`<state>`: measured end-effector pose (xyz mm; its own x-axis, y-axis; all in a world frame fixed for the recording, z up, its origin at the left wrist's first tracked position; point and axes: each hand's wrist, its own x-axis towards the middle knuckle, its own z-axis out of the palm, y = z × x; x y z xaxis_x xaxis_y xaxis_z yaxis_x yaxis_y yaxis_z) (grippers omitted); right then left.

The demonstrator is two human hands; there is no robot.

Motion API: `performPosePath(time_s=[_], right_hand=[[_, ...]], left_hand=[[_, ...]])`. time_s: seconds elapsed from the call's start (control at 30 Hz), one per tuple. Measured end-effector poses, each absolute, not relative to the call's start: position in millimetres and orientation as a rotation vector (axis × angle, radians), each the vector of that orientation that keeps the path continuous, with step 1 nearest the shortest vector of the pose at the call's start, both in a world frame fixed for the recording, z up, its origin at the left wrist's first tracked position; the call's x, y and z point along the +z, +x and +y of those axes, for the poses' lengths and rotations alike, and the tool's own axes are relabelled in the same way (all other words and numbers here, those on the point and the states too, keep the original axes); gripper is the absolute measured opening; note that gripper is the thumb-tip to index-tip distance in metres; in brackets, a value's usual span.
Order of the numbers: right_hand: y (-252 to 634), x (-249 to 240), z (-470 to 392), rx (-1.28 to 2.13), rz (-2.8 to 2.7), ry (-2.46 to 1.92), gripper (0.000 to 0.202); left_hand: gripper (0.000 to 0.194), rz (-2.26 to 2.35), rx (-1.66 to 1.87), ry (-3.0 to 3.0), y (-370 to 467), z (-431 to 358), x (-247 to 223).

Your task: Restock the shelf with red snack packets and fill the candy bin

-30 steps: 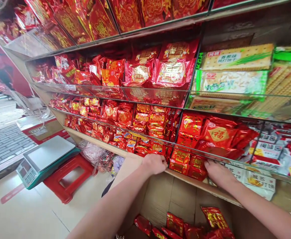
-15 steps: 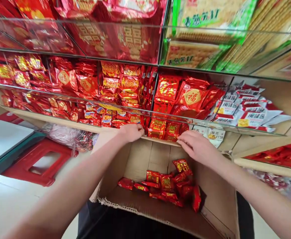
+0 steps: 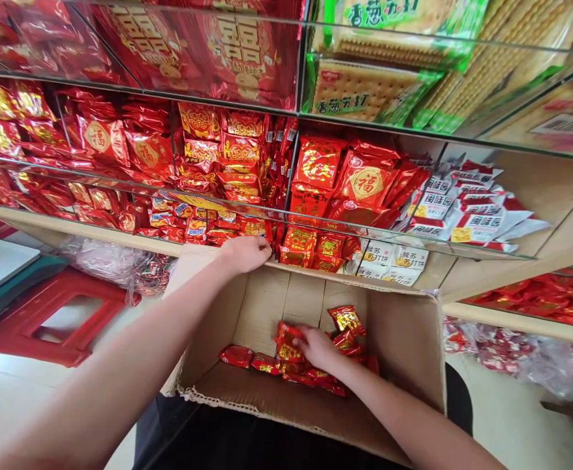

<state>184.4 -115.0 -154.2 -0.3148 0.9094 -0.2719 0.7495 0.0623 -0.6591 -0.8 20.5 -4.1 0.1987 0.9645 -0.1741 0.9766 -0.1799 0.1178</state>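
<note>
An open cardboard box (image 3: 404, 339) rests on my lap, its far rim against the bottom shelf. Several small red-and-gold snack packets (image 3: 236, 356) lie in it. Inside the box, my right hand (image 3: 320, 350) reaches down with its fingers closed on a red snack packet (image 3: 288, 341). Up at the shelf front, my left hand (image 3: 247, 253) is curled closed by the box's far rim; what its fingers grip is hidden. Just right of it, matching red packets (image 3: 298, 245) fill a bottom compartment.
Clear dividers (image 3: 294, 170) split the shelves. Red sweets (image 3: 147, 150) fill the left side, white packets (image 3: 394, 260) and green-edged crackers (image 3: 359, 91) the right. A red stool (image 3: 66, 320) stands on the floor at left, beside plastic bags (image 3: 100, 261).
My right hand has come from the bottom shelf down into the box and onto a packet. My left hand stays at the shelf front. The view has shifted slightly.
</note>
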Motion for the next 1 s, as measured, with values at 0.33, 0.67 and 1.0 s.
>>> performPosePath(time_s=[0.33, 0.67, 1.0], right_hand=[[180.5, -98.9, -114.8, 1.870, -1.118, -1.210, 0.032], [194.7, -54.2, -131.1, 1.770, -0.905, -1.074, 0.037], [212.1, -12.5, -127.2, 1.504, -1.150, -1.100, 0.041]], left_hand=[[0.037, 1.881, -0.044, 2.266, -1.7, 17.0, -4.8], [0.032, 1.851, 0.058, 2.246, -5.0, 20.2, -5.3], [0.043, 0.920, 1.024, 1.450, 37.4, -76.2, 8.6]])
